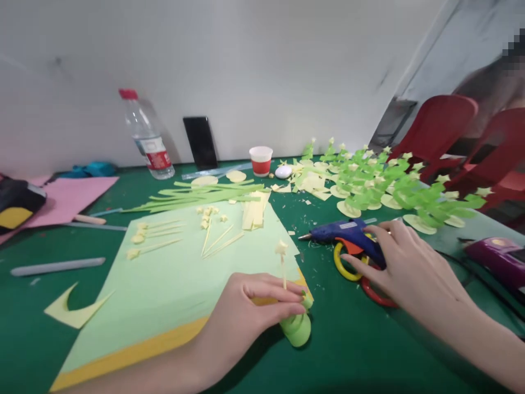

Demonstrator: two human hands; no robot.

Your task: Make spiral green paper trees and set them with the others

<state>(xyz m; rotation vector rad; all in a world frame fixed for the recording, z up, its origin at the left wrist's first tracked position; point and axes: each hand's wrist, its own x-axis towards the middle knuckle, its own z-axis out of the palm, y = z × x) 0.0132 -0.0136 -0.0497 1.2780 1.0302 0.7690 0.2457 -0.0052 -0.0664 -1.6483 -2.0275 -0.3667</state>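
My left hand (pixel 266 301) pinches a paper flower with a pale star bud (pixel 281 248) on a thin upright stem and a curled light green paper strip (pixel 297 330) below the fingers. My right hand (pixel 406 262) is over the handle of a blue glue gun (pixel 340 231), thumb and fingers apart; whether it touches the handle I cannot tell. Under the gun lie scissors with yellow and red handles (pixel 346 264). Beside my left hand, a pale green sheet (pixel 176 284) carries star-tipped stems (pixel 158 232), loose paper stars (pixel 207 213) and bare stems (pixel 221 241).
Finished paper plants (pixel 381 186) crowd the back right. Along the wall stand a water bottle (pixel 153 148), a black phone (pixel 200 143) and a paper cup (pixel 261 160). Green strips (pixel 197 197) lie behind the sheet. A purple tool (pixel 498 260) sits far right; red chairs (pixel 438 126) and a person are beyond.
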